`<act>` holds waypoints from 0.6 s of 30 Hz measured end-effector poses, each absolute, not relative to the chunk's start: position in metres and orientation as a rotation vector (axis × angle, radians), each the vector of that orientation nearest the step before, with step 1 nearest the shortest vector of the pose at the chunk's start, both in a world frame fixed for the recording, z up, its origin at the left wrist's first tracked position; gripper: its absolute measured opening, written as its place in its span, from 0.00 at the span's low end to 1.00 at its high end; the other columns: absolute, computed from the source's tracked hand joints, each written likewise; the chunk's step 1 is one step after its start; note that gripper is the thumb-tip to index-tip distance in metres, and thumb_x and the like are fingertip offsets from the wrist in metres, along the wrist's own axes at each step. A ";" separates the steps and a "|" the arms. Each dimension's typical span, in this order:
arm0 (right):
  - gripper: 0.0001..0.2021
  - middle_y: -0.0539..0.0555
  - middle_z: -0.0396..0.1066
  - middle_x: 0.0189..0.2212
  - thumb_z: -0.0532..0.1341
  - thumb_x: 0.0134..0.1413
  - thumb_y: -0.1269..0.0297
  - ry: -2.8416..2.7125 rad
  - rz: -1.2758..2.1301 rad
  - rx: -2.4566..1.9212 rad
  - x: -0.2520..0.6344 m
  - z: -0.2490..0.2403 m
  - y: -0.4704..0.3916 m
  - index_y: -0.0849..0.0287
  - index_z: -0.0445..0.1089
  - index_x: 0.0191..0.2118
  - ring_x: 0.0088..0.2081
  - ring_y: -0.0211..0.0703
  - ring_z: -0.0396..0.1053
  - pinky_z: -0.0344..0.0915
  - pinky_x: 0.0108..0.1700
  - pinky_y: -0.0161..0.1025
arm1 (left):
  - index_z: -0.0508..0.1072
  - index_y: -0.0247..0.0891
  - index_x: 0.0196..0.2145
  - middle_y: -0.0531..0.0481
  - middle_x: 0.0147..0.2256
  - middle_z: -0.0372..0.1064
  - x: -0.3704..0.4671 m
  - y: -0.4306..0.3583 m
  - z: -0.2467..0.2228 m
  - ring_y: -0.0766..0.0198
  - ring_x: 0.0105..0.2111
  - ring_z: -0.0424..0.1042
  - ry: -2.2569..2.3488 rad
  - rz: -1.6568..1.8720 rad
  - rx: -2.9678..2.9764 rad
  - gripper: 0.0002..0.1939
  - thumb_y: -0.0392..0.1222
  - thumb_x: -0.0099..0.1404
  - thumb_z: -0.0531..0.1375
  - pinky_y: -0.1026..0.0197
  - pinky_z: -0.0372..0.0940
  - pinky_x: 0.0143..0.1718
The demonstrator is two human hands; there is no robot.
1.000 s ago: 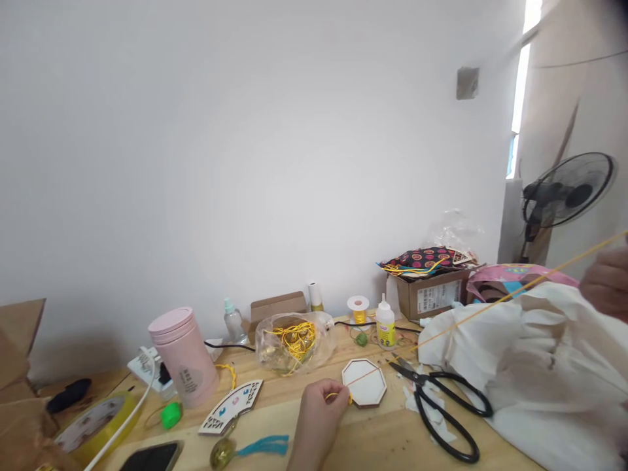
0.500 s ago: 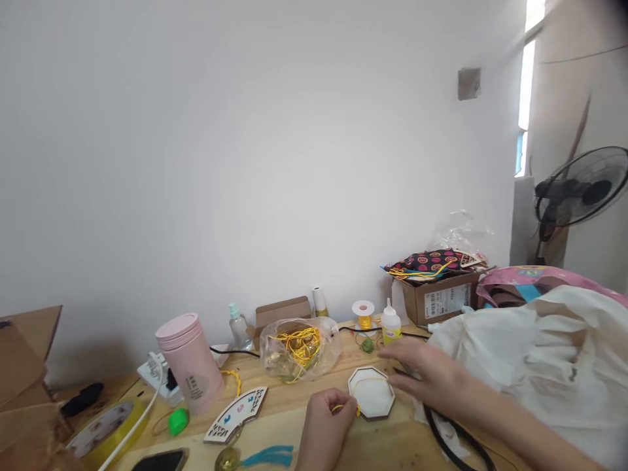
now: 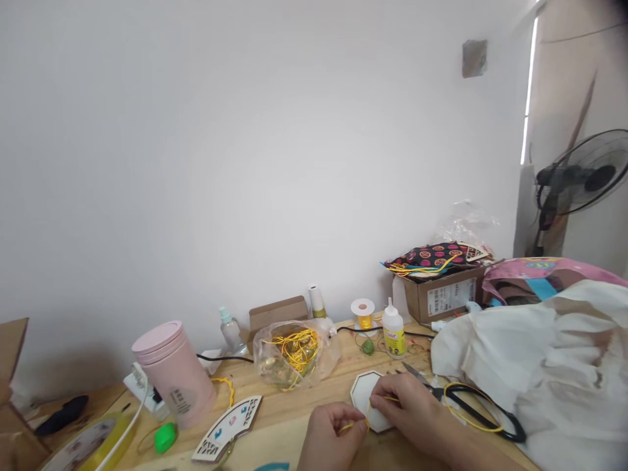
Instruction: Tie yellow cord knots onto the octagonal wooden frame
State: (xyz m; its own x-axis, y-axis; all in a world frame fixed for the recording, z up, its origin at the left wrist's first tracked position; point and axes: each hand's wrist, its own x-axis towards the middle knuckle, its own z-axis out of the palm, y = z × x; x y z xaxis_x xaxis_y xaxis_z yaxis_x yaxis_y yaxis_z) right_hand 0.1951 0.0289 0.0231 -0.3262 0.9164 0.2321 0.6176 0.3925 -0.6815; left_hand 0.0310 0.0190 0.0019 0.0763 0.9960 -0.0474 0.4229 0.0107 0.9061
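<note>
My left hand [image 3: 338,432] is closed, pinching a yellow cord [image 3: 346,428] between thumb and fingers at the table's front. Beside it, my right hand [image 3: 407,402] pinches another stretch of the same-coloured cord. Both hands lie over the near part of a white octagonal plate with a dark rim [image 3: 364,391], hiding some of it. Black-handled scissors [image 3: 471,405] lie right of my right hand, with a loop of yellow cord across the handles. A glue bottle [image 3: 393,332] stands just behind.
A plastic bag of yellow cords [image 3: 298,353] sits behind my left hand. To the left are a fan-shaped panel [image 3: 228,428], a pink canister [image 3: 174,373] and a tape roll [image 3: 88,448]. White cloth [image 3: 534,360] covers the right side; a cardboard box [image 3: 444,294] stands behind.
My right hand has come left and down from beside the glue bottle to my left hand and closed on the cord. The scissors now show. The view has shifted slightly.
</note>
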 end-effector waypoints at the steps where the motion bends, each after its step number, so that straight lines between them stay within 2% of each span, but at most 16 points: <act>1: 0.09 0.49 0.69 0.21 0.53 0.47 0.69 -2.044 0.663 -1.316 0.194 0.024 0.028 0.60 0.70 0.24 0.25 0.36 0.64 0.53 0.25 0.30 | 0.74 0.31 0.26 0.45 0.26 0.73 0.031 0.018 0.002 0.58 0.28 0.69 1.474 0.884 1.528 0.11 0.41 0.45 0.58 0.62 0.62 0.29; 9: 0.11 0.49 0.69 0.21 0.52 0.48 0.70 -2.050 0.558 -1.283 0.192 0.024 0.025 0.60 0.70 0.25 0.23 0.36 0.63 0.52 0.25 0.30 | 0.74 0.30 0.29 0.43 0.30 0.73 0.030 0.020 0.004 0.56 0.32 0.70 1.280 0.936 1.469 0.13 0.41 0.45 0.60 0.61 0.63 0.32; 15: 0.10 0.50 0.69 0.22 0.52 0.49 0.70 -2.038 0.431 -1.281 0.193 0.025 0.023 0.60 0.70 0.24 0.25 0.38 0.63 0.52 0.27 0.32 | 0.74 0.30 0.27 0.42 0.28 0.74 0.030 0.018 0.006 0.55 0.31 0.69 1.326 0.904 1.487 0.14 0.44 0.47 0.59 0.60 0.62 0.32; 18: 0.10 0.50 0.68 0.20 0.52 0.47 0.70 -1.966 0.541 -1.322 0.192 0.028 0.022 0.61 0.70 0.23 0.23 0.38 0.63 0.53 0.25 0.31 | 0.75 0.30 0.26 0.43 0.28 0.74 0.032 0.016 0.012 0.55 0.30 0.69 1.332 0.903 1.508 0.13 0.43 0.47 0.58 0.61 0.62 0.31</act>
State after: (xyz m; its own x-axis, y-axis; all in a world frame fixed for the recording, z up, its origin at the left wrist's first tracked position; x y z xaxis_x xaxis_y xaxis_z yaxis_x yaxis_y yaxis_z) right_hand 0.1923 0.0224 0.0276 -0.2374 0.9189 0.3150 0.6281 0.3925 -0.6718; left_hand 0.0320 0.0159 0.0118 0.1517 0.9876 -0.0403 0.3279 -0.0118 0.9447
